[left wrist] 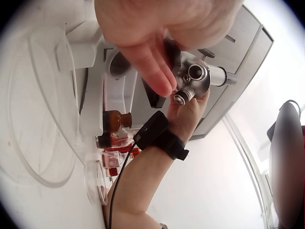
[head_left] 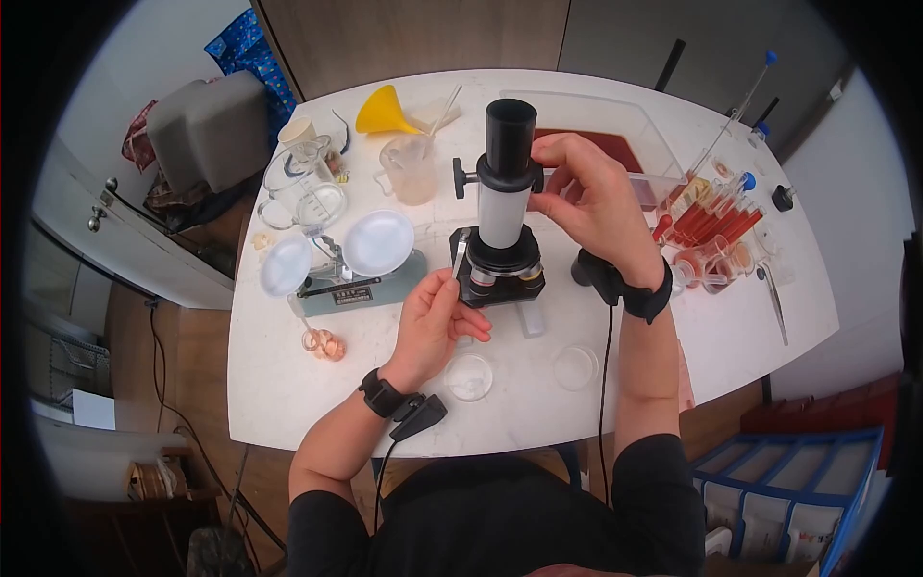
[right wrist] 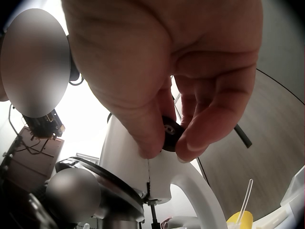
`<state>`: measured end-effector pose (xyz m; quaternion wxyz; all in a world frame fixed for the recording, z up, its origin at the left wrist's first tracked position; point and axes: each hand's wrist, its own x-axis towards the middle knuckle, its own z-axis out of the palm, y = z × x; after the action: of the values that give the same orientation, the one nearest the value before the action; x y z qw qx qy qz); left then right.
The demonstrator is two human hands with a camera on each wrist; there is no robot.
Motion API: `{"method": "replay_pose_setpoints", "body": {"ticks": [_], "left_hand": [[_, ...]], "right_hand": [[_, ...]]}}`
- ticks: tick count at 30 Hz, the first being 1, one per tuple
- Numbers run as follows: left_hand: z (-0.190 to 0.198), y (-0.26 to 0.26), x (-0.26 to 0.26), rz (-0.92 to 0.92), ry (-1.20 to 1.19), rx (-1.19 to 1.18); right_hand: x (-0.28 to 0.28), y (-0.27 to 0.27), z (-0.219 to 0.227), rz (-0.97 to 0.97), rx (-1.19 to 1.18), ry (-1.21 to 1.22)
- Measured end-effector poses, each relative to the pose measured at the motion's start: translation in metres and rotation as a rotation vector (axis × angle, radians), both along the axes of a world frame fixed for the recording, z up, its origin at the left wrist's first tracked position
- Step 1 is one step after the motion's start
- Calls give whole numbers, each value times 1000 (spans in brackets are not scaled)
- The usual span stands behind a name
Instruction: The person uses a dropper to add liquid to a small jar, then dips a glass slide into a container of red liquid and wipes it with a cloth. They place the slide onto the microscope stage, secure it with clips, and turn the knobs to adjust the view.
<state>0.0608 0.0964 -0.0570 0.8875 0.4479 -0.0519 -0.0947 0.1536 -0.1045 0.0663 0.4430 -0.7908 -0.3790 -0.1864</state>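
Observation:
A black-and-white microscope (head_left: 502, 213) stands upright near the middle of the table. My right hand (head_left: 601, 197) is at its upper right side; in the right wrist view, the thumb and fingers of that hand (right wrist: 167, 62) pinch a small black knob (right wrist: 170, 134). Lower down on the left side, my left hand (head_left: 430, 322) holds the lower end of a thin metal strip (head_left: 461, 252) by the fingertips, beside the stage. In the left wrist view, straight fingers of the left hand (left wrist: 162, 38) lie close to the objectives (left wrist: 185, 95); its thumb's contact is hidden there.
A balance with two pans (head_left: 379, 243), a beaker (head_left: 410, 170) and a yellow funnel (head_left: 383, 111) are on the left. Red-filled tubes (head_left: 716, 223), metal tweezers (head_left: 774, 303) and a clear tray (head_left: 657, 144) stand right and behind. Petri dishes (head_left: 575, 367) lie in front.

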Motion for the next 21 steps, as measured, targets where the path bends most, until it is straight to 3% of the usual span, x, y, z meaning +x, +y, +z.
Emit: {"method": "replay_pose_setpoints", "body": {"ticks": [21], "left_hand": [[4,-2,-1,38,24,47]], "right_hand": [[3,-6,-1,44,24,81]]}}
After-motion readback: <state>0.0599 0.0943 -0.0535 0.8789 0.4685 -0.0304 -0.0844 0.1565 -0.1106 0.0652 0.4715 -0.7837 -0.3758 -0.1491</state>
